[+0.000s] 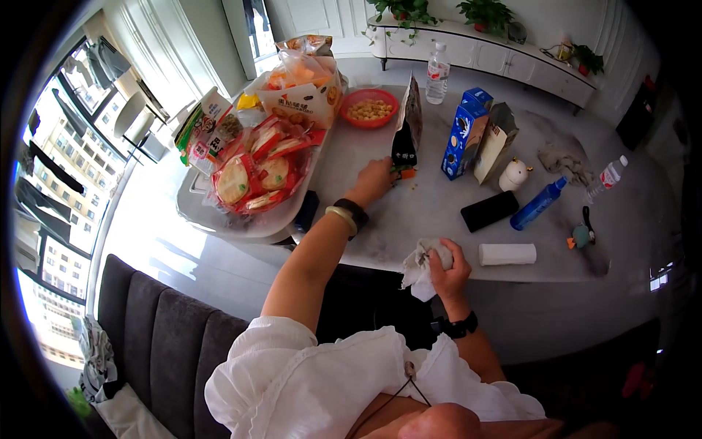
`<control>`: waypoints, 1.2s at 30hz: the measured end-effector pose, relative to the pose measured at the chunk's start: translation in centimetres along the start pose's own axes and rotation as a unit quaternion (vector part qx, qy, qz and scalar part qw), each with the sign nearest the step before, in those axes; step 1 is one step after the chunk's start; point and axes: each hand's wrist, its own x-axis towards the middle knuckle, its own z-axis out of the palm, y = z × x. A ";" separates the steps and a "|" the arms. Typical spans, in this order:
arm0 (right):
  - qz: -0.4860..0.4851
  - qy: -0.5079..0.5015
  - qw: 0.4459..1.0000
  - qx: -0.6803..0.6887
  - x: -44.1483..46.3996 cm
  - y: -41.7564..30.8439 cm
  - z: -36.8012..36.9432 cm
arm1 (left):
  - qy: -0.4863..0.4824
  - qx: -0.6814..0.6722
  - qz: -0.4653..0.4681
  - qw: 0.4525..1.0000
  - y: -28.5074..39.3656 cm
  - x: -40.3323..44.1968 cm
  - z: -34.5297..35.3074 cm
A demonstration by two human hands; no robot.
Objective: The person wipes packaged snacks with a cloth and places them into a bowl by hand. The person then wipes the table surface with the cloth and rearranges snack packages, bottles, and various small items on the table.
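My left hand (374, 179) reaches across the marble table with curled fingers, at the foot of a standing dark snack bag (406, 139). A small orange and green patch shows at the fingertips; what they hold, if anything, is unclear. A few crumbs (414, 186) lie just right of it. Nearer the table's front edge, my right hand (450, 272) is closed around a crumpled white cloth (418, 269), part of which hangs down. To the right of that hand lies a white roll (507, 254), with a black phone (489, 211) behind it.
Left: packaged flatbreads (274, 172), snack bags (300, 102) and a red bowl of nuggets (368, 109). Right: a blue box (466, 135), paper bag (496, 143), white figurine (515, 175), blue spray bottle (538, 205), grey rag (567, 162), two water bottles (437, 74).
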 end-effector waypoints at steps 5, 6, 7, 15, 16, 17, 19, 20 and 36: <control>-0.003 0.004 1.000 -0.001 0.0 0.2 0.1 | 0.016 -0.014 -0.009 1.000 -0.1 -1.5 -0.7; 0.001 0.004 1.000 0.000 -0.1 0.2 0.1 | 0.015 -0.012 -0.001 1.000 -0.4 -1.6 -0.5; 0.002 0.004 1.000 -0.001 -0.1 0.2 0.1 | 0.015 -0.011 0.008 1.000 -0.7 -1.7 -0.4; -0.008 0.020 1.000 0.006 -0.1 0.0 0.3 | 0.105 0.123 0.097 0.982 0.4 -12.2 -8.0; -0.008 0.018 1.000 0.009 -0.1 0.0 0.2 | 0.113 0.162 0.111 0.974 -1.2 -14.4 -8.4; -0.008 0.015 1.000 0.013 -0.1 0.0 0.1 | 0.060 0.233 0.076 0.968 -1.6 -16.2 -9.8; -0.009 0.013 1.000 0.019 -0.1 0.1 0.2 | 0.063 0.281 0.100 0.953 -4.6 -17.7 -10.9; -0.009 0.013 1.000 0.019 -0.2 0.2 0.2 | 0.064 0.304 0.112 0.944 -5.7 -18.3 -11.1; 0.002 0.004 1.000 0.004 0.1 -0.3 -0.2 | 0.147 0.423 0.045 0.893 -5.6 -12.9 -5.9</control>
